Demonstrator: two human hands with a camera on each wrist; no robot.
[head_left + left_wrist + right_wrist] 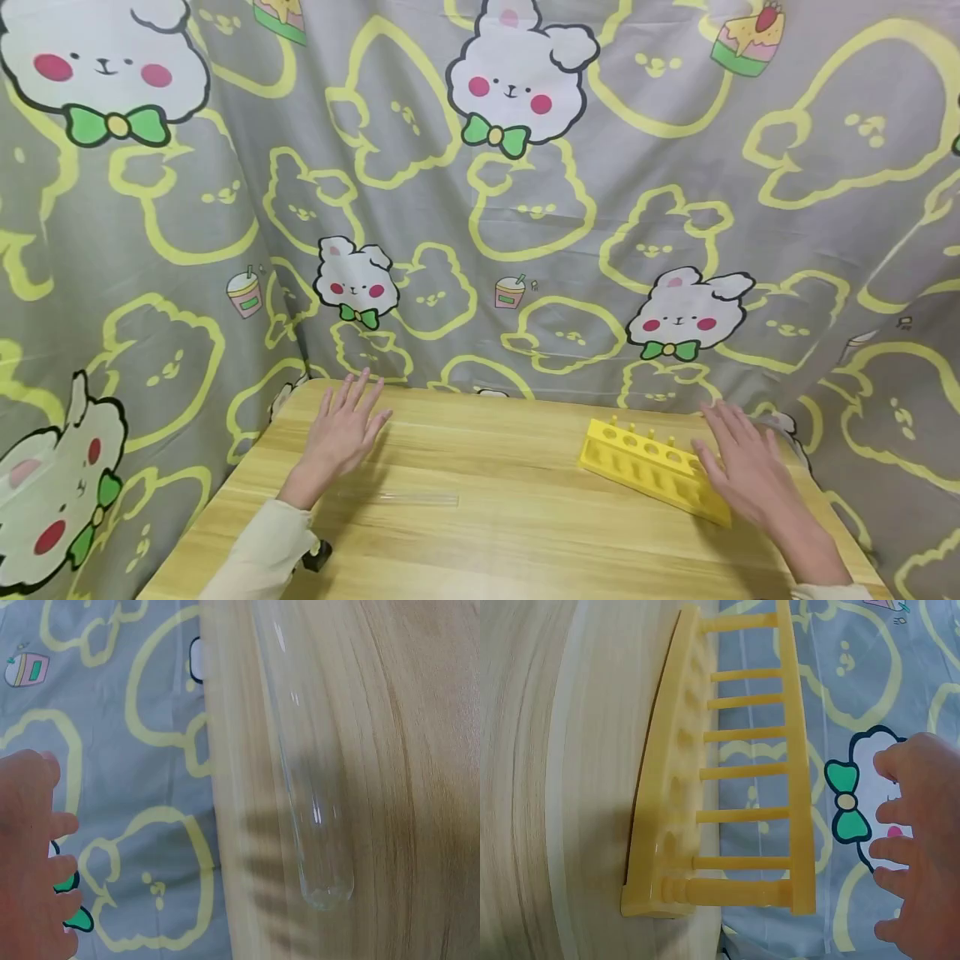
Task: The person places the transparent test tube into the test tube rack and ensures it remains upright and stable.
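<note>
Fingers extended, gripping nothing, on left hand [343, 437] and right hand [750, 471], over wood-grained tabletop [487, 550]. Seen from the head, smooth yellow rack [645, 454], round-holed and pegged, at right hand's nine o'clock, long axis ten to four. Glossy, clear, round-ended tube [319, 825] at four o'clock from left hand, the nearer; axis nearly nine to three.

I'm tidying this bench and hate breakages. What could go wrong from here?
The clear tube lies loose on its side, so a bump from the left hand or sleeve might set it rolling. Being see-through against the wooden tabletop, it could easily be overlooked. The right hand is close beside the yellow rack and might knock it.
</note>
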